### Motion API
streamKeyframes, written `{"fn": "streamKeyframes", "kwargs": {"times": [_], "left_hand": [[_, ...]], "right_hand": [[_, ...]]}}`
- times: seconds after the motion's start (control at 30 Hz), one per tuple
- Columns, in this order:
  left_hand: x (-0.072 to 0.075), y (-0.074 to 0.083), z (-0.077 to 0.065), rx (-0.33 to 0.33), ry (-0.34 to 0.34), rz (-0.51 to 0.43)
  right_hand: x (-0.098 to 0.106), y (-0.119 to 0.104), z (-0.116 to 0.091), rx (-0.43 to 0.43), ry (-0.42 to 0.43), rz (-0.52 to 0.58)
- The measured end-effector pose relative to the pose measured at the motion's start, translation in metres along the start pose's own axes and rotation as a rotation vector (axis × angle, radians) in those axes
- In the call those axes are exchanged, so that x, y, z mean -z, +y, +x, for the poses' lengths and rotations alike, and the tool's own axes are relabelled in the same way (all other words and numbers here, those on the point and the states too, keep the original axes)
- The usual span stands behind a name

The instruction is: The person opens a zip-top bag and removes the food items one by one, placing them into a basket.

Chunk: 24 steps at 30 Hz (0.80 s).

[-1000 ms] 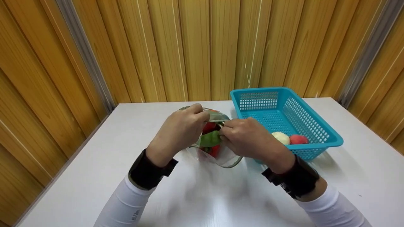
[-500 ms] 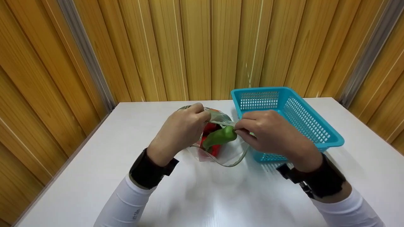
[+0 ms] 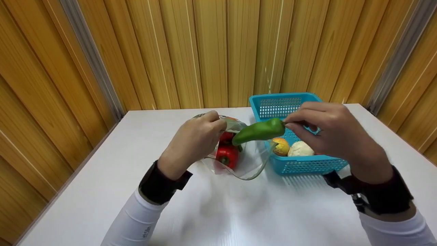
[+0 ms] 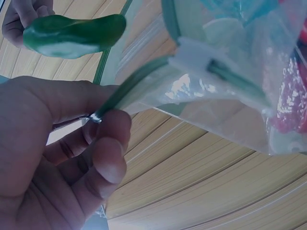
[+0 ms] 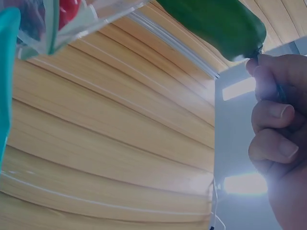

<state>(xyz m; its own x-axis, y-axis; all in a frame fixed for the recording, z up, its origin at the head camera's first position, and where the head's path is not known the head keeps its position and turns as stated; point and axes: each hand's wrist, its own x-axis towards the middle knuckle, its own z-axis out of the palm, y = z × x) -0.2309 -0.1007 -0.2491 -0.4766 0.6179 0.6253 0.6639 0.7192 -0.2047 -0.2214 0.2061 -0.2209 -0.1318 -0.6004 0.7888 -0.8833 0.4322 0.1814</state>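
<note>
Between thumb and fingers, my right hand (image 3: pixel 329 131) pinches the stem of a long green pepper (image 3: pixel 261 131), which hangs nearly level above the bag's right side and the basket's near left corner. My left hand (image 3: pixel 196 141) pinches the rim of a clear zip bag (image 3: pixel 251 160); in the left wrist view its green zip edge (image 4: pixel 139 79) runs out from the fingertips. Inside the open bag lie red bell peppers (image 3: pixel 228 156), with something orange partly hidden behind. The right wrist view shows the green pepper (image 5: pixel 220 24) held by its stem.
A blue plastic basket (image 3: pixel 307 164) stands right of the bag. In it lie a yellow-orange fruit (image 3: pixel 280 147) and a whitish round item (image 3: pixel 301 149); my right hand hides part of it. Wood-patterned panels (image 3: pixel 211 51) rise behind the white table (image 3: pixel 205 212).
My right hand has drawn the green pepper up out of the bag and to the right, toward the basket. The left hand stays on the bag's rim.
</note>
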Motion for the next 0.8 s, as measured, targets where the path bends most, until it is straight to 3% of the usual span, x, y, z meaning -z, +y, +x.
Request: {"fn": "streamKeyframes", "kwargs": {"times": [0.23, 0.43, 0.57, 0.8], "left_hand": [[0.0, -0.001, -0.001, 0.004, 0.026, -0.015], [-0.001, -0.002, -0.002, 0.005, 0.037, -0.009], [-0.001, -0.001, -0.003, 0.007, 0.033, -0.018], [0.001, 0.0, -0.001, 0.007, 0.02, -0.022]], "right_hand": [[0.014, 0.008, -0.003, -0.009, 0.203, -0.017], [0.012, 0.016, -0.005, -0.07, 0.292, -0.077], [0.002, 0.028, -0.01, -0.128, 0.268, -0.129], [-0.019, 0.052, -0.026, -0.228, 0.085, -0.273]]}}
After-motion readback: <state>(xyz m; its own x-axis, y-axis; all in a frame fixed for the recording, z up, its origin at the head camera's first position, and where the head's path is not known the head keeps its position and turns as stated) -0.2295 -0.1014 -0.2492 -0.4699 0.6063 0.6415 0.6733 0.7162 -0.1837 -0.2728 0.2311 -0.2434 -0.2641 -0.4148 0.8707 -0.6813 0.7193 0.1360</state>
